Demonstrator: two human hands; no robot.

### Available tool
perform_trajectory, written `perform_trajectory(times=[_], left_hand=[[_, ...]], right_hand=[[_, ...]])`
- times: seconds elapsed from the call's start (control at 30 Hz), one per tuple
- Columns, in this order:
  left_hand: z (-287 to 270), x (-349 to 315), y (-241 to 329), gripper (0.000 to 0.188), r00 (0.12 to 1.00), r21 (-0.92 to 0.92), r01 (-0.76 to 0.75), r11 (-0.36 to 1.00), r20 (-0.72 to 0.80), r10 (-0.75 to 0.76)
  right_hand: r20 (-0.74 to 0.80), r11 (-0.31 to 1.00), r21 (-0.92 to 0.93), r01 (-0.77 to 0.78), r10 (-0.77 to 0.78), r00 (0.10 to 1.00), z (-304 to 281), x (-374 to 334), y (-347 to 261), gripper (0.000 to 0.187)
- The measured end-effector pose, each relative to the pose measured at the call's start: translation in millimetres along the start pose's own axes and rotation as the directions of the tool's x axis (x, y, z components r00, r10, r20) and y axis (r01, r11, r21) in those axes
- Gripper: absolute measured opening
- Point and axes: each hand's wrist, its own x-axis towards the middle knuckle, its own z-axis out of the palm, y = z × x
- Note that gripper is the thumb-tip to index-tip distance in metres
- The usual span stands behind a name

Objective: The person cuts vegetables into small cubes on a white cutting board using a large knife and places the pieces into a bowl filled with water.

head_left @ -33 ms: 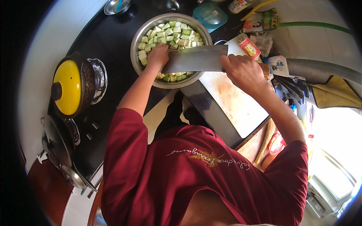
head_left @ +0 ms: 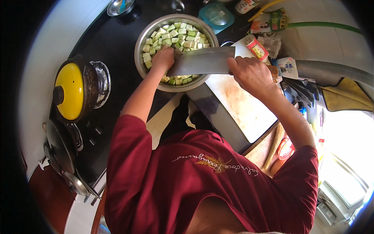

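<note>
Over the steel bowl, my right hand grips the wooden handle of a wide cleaver. The blade spans the bowl's right side, its far end beside my left hand. That hand is curled above the bowl, with the fingertips hidden under it; whether it holds the blade's end or a piece is unclear. Pale cubes with green skin, apparently a cut vegetable, fill the bowl.
A white cutting board lies right of the bowl. At left stand a pot with a yellow lid and a dark pan. Behind are a teal container, a red canister and food packets. A wooden stick lies at right.
</note>
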Motion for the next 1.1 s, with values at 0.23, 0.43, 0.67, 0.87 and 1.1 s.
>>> perform_trajectory(times=[0.23,0.43,0.67,0.87,1.1], left_hand=[[-33.3,-56.7,44.8,0.036,0.854,-0.116,-0.418,0.901,-0.388,0.347],[-42.4,-60.7,104.2,0.047,0.694,-0.395,-0.720,0.571,-0.441,0.569],[-34.3,-59.5,94.6,0.052,0.789,-0.391,-0.614,0.686,-0.316,0.526],[12.9,-37.3,11.8,0.060,0.928,-0.293,-0.345,0.892,-0.249,0.277],[14.9,-19.5,13.3,0.037,0.996,-0.088,-0.006,0.996,-0.084,-0.002]], right_hand=[[-0.016,0.999,-0.030,0.029,-0.030,0.999,-5.9,1.2,-6.7,0.016],[-0.097,0.976,-0.155,0.154,-0.170,0.981,-17.0,19.2,-21.7,0.016],[-0.036,0.956,-0.221,0.195,-0.207,0.978,-27.8,26.5,-24.0,0.014],[0.007,0.966,-0.212,0.149,-0.151,0.989,-43.2,14.5,-3.3,0.019],[0.034,0.960,-0.267,0.087,-0.081,0.996,-43.6,-0.3,10.4,0.022]])
